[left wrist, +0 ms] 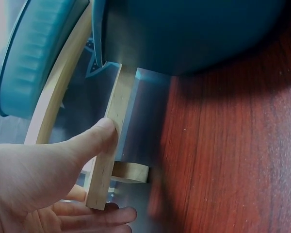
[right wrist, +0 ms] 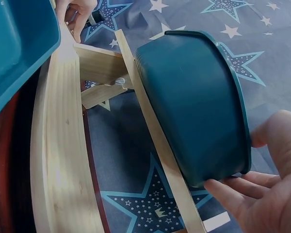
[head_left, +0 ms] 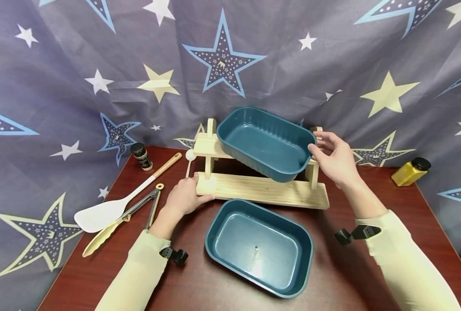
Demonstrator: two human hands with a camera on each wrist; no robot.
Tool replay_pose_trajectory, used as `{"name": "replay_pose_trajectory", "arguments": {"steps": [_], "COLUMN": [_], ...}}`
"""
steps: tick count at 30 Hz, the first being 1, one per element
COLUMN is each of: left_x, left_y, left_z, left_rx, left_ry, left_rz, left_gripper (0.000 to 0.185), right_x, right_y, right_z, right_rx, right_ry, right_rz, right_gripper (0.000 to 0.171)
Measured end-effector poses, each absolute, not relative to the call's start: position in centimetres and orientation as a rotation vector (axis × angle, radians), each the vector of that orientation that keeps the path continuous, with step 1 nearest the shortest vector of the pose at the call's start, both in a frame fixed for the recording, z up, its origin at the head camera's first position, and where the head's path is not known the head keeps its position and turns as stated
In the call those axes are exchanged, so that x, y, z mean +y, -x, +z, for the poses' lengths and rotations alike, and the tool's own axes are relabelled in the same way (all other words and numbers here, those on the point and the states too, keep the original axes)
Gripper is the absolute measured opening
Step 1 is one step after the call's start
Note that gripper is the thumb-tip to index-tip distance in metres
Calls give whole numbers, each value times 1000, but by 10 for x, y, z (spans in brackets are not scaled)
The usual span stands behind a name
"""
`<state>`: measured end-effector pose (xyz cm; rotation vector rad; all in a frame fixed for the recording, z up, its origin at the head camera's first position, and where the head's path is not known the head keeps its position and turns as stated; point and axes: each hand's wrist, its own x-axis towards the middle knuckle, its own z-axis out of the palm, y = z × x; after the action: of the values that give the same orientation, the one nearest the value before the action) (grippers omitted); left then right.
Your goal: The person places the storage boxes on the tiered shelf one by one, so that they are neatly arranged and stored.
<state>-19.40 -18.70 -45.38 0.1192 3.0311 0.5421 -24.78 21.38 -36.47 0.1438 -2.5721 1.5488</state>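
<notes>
Upper tub [head_left: 265, 144]: teal plastic, smooth, semi-glossy, ribbed walls. Lower tub [head_left: 258, 247]: same plastic, w/ a light glare on the bottom. Rack [head_left: 261, 190]: pale raw wood, matt, grain visible. Table [head_left: 409, 207]: dark red wood-look top, polished, reflects light. Backdrop [head_left: 59, 65]: matt cloth w/ folds. Spatula [head_left: 110, 207]: white blade, prob. silicone, wood handle. Tongs [head_left: 137, 211]: metal arms.
</notes>
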Motion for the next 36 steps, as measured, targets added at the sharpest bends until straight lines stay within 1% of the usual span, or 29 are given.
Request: {"name": "replay_pose_trajectory", "arguments": {"steps": [18, 36], "left_x": [-188, -189], "left_y": [193, 192], "left_z": [-457, -458], "left_rx": [3037, 3044], "left_ry": [-102, -92], "left_rz": [573, 561], "left_gripper": [103, 103], "right_x": [214, 210], "right_y": [242, 243], "right_z": [-369, -366], "right_rx": [-2542, -2545], "right_ry": [-198, -216], "right_rz": [1560, 1506], "right_gripper": [55, 53]}}
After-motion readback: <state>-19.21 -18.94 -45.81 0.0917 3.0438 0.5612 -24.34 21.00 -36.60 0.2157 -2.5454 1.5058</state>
